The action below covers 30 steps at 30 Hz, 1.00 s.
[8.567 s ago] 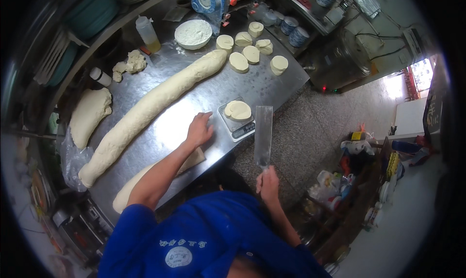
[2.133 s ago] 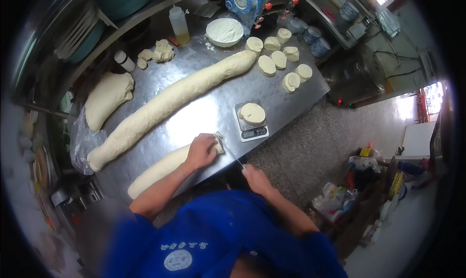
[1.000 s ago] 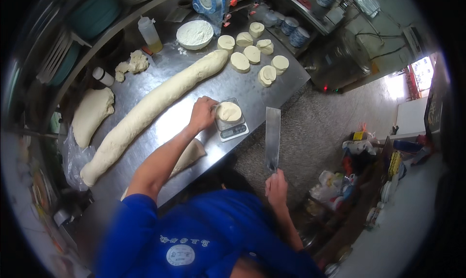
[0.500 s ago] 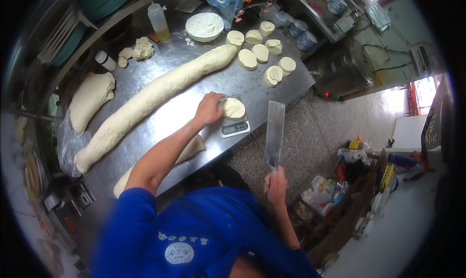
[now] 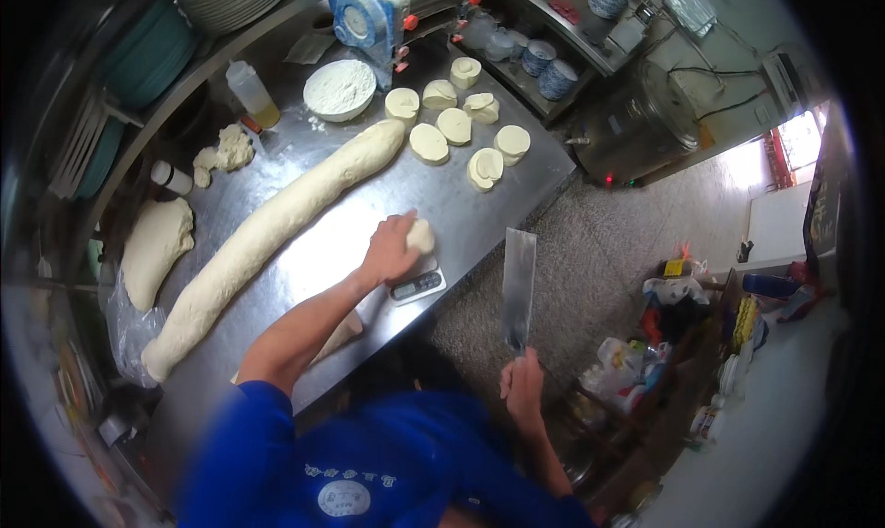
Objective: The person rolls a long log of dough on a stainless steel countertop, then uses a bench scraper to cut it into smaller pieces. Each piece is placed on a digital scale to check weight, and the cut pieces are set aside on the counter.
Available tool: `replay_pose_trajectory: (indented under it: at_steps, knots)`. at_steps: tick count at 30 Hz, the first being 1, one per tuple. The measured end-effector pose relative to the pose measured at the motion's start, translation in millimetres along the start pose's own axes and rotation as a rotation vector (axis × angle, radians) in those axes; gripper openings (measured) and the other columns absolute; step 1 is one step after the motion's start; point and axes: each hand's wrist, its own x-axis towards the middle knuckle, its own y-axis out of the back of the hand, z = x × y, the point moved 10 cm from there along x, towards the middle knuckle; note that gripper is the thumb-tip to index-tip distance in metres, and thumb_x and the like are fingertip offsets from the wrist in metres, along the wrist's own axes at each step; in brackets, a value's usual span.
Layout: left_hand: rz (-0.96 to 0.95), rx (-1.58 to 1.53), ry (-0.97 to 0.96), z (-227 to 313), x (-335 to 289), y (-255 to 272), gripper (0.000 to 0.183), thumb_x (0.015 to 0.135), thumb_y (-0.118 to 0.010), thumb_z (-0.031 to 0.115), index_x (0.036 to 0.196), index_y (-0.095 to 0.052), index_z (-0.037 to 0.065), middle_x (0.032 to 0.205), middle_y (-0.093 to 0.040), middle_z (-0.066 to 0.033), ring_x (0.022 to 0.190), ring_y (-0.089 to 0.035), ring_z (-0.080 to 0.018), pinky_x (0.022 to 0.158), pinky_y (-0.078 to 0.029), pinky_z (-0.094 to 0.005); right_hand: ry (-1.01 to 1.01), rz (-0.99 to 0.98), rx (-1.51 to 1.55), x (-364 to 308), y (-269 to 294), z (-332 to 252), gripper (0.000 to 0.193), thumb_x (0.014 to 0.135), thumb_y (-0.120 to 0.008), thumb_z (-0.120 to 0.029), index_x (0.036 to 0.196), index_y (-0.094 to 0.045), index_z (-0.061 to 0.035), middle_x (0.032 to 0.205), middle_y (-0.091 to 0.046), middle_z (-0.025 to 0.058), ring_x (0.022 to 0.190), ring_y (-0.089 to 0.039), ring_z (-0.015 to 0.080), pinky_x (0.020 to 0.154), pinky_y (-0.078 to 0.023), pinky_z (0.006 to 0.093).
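Observation:
My left hand (image 5: 391,246) is closed over a pale dough piece (image 5: 420,235) that sits on a small digital scale (image 5: 417,285) on the steel table (image 5: 313,251). My right hand (image 5: 523,390) grips the handle of a broad metal cleaver (image 5: 518,286), held upright off the table's near edge, over the floor. A long roll of dough (image 5: 267,235) runs diagonally across the table just beyond my left hand. Part of a shorter dough roll (image 5: 343,331) shows under my left forearm.
Several cut dough rounds (image 5: 456,127) lie at the table's far right end. A white bowl of flour (image 5: 339,90), an oil bottle (image 5: 252,93), dough scraps (image 5: 223,150) and a dough lump (image 5: 155,249) line the back. A metal pot (image 5: 631,131) and cluttered shelves stand to the right.
My left hand set a cut piece on the scale and now closes over it. The right hand has lifted the cleaver off the table and holds it upright beside me.

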Motion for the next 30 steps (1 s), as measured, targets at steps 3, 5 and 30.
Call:
replay_pose_trajectory:
  at_steps: [3, 5, 30]
  knots:
    - [0.295, -0.182, -0.041, 1.5, 43.2, 15.2, 0.072, 0.092, -0.07, 0.026, 0.156, -0.045, 0.005, 0.145, -0.05, -0.034, 0.127, -0.055, -0.051, 0.113, -0.044, -0.0544, -0.012, 0.022, 0.019, 7.4, 8.5, 3.5, 0.029, 0.116, -0.036, -0.024, 0.119, -0.053, -0.0007, 0.069, -0.052, 0.0009, 0.053, -0.049, 0.0085, 0.048, -0.044, 0.0266]
    - [0.301, -0.171, 0.042, 18.4, 74.3, 14.6, 0.071, 0.095, -0.069, 0.033, 0.155, -0.045, 0.004, 0.145, -0.051, -0.0351, 0.134, -0.052, -0.0509, 0.114, -0.045, -0.0544, 0.004, 0.028, 0.014, 8.5, 11.8, 1.8, 0.027, 0.116, -0.037, -0.022, 0.118, -0.053, -0.0007, 0.07, -0.053, 0.0013, 0.053, -0.05, 0.0085, 0.048, -0.044, 0.027]
    - [0.21, 0.105, -0.084, -45.1, -311.8, 97.3, 0.04, 0.084, -0.074, 0.009, 0.123, -0.068, 0.003, 0.129, -0.062, -0.0211, 0.12, -0.059, -0.0416, 0.102, -0.051, -0.0497, 0.18, -0.515, -0.523, -125.5, -235.3, 5.4, 0.036, 0.113, -0.05, -0.031, 0.137, -0.056, -0.0043, 0.089, -0.072, 0.0283, 0.085, -0.071, 0.0508, 0.077, -0.054, 0.0582]
